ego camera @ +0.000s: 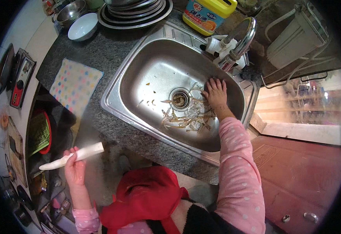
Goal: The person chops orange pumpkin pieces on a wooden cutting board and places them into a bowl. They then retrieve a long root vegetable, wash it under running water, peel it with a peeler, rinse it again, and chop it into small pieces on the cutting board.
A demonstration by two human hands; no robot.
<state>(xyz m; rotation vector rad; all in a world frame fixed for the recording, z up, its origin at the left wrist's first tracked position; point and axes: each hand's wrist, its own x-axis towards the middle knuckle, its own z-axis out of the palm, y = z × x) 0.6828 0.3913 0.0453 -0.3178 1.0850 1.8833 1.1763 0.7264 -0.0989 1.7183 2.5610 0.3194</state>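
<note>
My left hand grips a long, peeled white root vegetable in front of the counter, left of the sink. One end of the root is cut flat and the other tapers. Inside the stainless steel sink, my right hand lies palm down at the right wall, fingers extended and slightly apart. Its palm side is hidden. Pale and brown vegetable peelings lie beside and below that hand. More brown scraps sit in the drain.
A chrome faucet arches at the sink's back right. Behind stand a yellow detergent jug and stacked metal trays. A white bowl and a dotted cloth rest on the stone counter. At left is a portable gas stove.
</note>
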